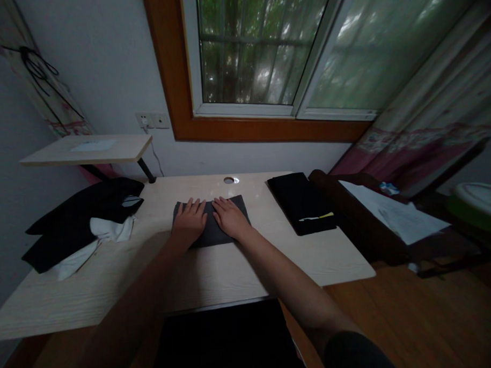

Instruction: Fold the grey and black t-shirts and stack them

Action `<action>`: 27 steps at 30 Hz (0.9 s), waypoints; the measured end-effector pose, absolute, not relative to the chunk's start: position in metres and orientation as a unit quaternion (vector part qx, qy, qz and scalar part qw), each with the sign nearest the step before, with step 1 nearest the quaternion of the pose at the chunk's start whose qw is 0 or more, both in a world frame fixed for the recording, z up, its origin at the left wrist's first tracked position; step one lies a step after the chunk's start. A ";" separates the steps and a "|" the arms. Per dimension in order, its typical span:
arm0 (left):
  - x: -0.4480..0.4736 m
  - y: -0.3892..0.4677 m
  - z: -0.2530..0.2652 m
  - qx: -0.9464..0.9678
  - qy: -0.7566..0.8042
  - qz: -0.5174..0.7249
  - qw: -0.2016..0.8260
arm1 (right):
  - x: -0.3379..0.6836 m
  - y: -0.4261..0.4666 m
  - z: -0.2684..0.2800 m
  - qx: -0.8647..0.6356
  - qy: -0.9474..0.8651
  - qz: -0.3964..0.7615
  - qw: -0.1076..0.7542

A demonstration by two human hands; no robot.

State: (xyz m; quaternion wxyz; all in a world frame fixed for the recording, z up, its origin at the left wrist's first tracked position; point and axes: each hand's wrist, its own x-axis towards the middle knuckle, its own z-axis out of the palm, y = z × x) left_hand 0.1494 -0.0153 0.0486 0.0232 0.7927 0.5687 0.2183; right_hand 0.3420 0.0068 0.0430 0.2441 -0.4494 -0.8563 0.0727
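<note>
A flat, dark grey rectangle (212,234), which looks like folded cloth, lies on the desk in front of me. My left hand (190,219) rests palm down on its left part, fingers stretched toward the far edge. On its right part lies my right hand (230,218), also flat with the fingers extended. Both hands press on the surface and neither grasps anything. To the right is a flat black bundle (298,198), apparently folded cloth, with a thin white and yellow strip (317,217) near its front edge.
Black garments (85,211) and a white cloth (114,229) lie heaped on the desk's left side, beneath a raised shelf (87,148). The pale wooden desk (228,276) has a cable hole (229,180) at the back. Paper sheets (391,211) lie on dark furniture to the right.
</note>
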 end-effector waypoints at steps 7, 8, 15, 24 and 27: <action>0.127 0.002 0.038 0.766 0.608 0.198 0.067 | 0.358 0.025 0.029 -0.464 -0.851 0.104 0.224; 0.124 0.004 0.038 0.763 0.615 0.186 0.073 | 0.361 0.027 0.029 -0.466 -0.851 0.105 0.218; 0.092 0.016 0.032 0.730 0.668 0.087 0.116 | 0.376 0.035 0.031 -0.483 -0.855 0.099 0.159; 0.046 0.012 0.004 0.707 0.681 0.163 0.099 | 0.413 0.038 0.025 -0.566 -0.804 0.114 0.142; 0.038 0.013 -0.001 0.697 0.676 0.223 0.085 | 0.431 0.033 0.018 -0.593 -0.779 0.116 0.168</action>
